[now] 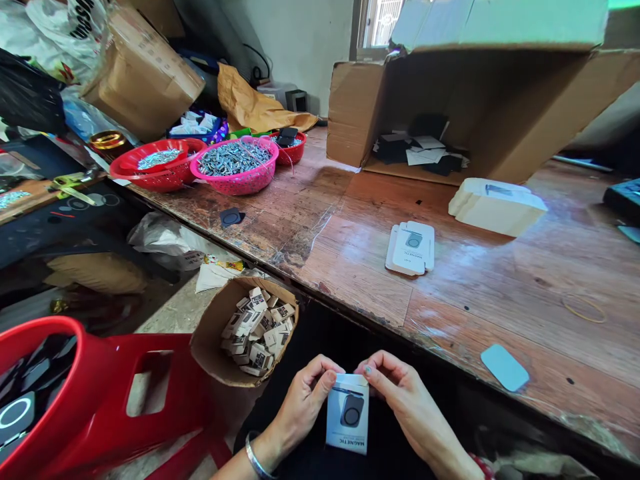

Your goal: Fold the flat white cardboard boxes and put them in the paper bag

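Centrally, the left hand (305, 393) and right hand (403, 393) pinch opposite corners of a printed box (349, 423) above the lap (305, 460), apparently working its end flap (351, 379); the next move likely calls for even pressure.

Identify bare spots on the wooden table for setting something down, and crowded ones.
Mostly bare wood shows on the table between the stacked flat cartons and the pale blue card, and between the pink basket and those cartons. Crowded: the far left, where red baskets flank the pink one.
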Action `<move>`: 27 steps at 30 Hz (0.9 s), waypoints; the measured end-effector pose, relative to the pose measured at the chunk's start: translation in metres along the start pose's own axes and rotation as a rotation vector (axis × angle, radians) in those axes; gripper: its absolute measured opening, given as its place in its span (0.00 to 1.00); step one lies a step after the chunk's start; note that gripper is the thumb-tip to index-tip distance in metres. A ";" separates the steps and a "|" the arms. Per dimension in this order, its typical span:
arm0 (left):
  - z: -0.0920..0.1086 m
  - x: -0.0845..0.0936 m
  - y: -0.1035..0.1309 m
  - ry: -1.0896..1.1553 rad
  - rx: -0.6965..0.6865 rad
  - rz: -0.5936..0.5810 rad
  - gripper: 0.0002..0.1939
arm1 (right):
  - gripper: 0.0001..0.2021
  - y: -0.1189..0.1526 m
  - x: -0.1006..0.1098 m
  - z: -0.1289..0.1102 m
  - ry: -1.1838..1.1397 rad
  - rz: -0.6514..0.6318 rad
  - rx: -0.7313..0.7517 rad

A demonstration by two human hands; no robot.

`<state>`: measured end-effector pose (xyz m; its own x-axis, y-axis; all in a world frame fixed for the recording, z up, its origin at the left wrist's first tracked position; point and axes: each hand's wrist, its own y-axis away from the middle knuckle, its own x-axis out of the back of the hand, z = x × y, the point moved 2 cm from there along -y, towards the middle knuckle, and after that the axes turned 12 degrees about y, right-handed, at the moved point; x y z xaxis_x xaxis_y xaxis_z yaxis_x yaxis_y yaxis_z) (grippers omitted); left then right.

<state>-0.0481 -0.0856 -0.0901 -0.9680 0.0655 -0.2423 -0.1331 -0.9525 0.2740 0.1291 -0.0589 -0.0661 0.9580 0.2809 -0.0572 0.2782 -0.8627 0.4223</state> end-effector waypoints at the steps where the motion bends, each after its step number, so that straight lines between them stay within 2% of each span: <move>1: -0.001 0.000 0.000 -0.010 -0.004 0.000 0.27 | 0.18 0.000 -0.001 0.001 -0.013 -0.001 0.006; 7: -0.006 0.002 -0.002 -0.026 -0.019 0.018 0.27 | 0.22 0.001 -0.007 0.012 -0.070 0.119 -0.039; 12: -0.008 0.005 -0.001 -0.044 -0.044 0.047 0.26 | 0.19 0.004 -0.007 0.014 0.051 0.180 0.050; 20: -0.011 0.008 0.000 -0.112 -0.077 0.013 0.25 | 0.12 0.012 0.006 0.008 0.460 0.066 0.342; 22: -0.009 0.008 -0.001 -0.136 -0.114 -0.001 0.25 | 0.06 0.014 0.009 0.010 0.490 0.067 0.368; 25: -0.004 0.008 -0.003 -0.171 -0.161 -0.022 0.23 | 0.09 0.015 0.012 0.012 0.523 0.055 0.426; 27: -0.001 0.007 -0.002 -0.190 -0.200 -0.050 0.22 | 0.04 0.015 0.013 0.013 0.554 0.026 0.484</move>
<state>-0.0542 -0.0832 -0.0932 -0.9863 0.1511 -0.0666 -0.1558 -0.9851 0.0722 0.1464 -0.0736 -0.0717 0.8248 0.3183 0.4673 0.3776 -0.9253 -0.0363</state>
